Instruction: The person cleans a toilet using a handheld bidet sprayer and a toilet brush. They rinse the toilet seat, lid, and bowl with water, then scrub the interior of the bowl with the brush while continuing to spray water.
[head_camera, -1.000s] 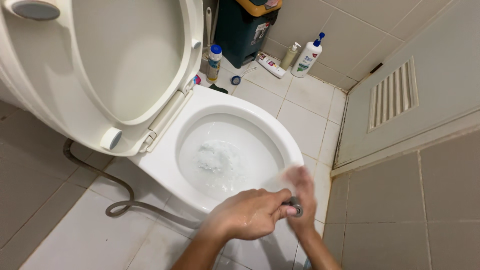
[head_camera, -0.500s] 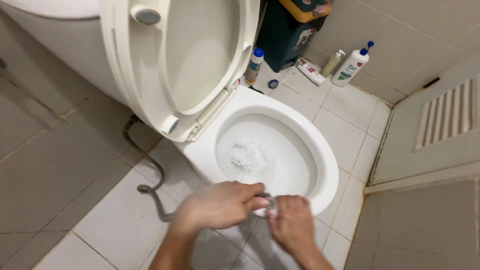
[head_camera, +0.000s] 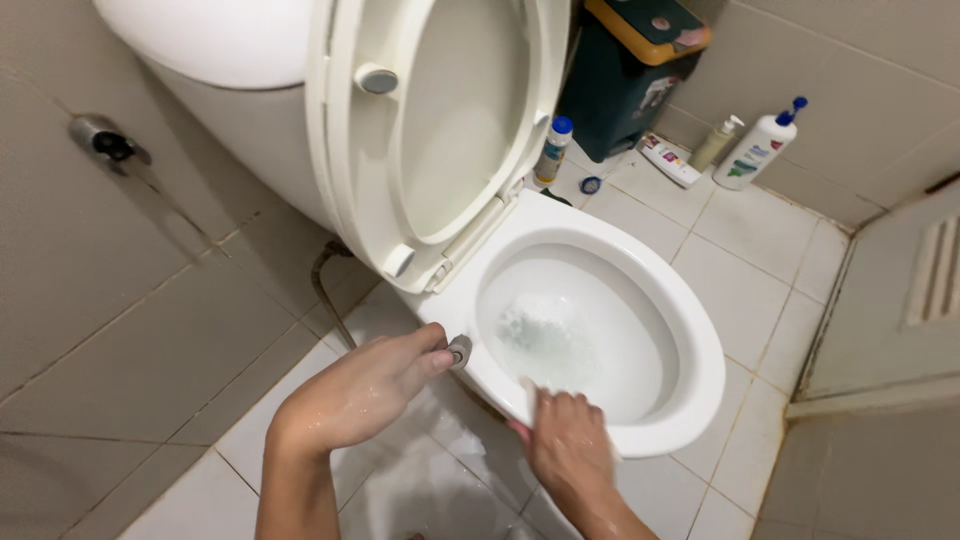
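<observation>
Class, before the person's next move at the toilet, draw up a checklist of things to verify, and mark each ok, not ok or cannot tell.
1. Left hand grips the sprayer nozzle: ok.
2. Right hand rests on the toilet bowl near rim: ok.
3. Seat and lid raised, out of the way: ok.
4. Nozzle pointing into the bowl: cannot tell.
5. Floor tiles under the hands dry: not ok, they look wet.
6. Bottles by the wall stand apart from the bowl: ok.
</observation>
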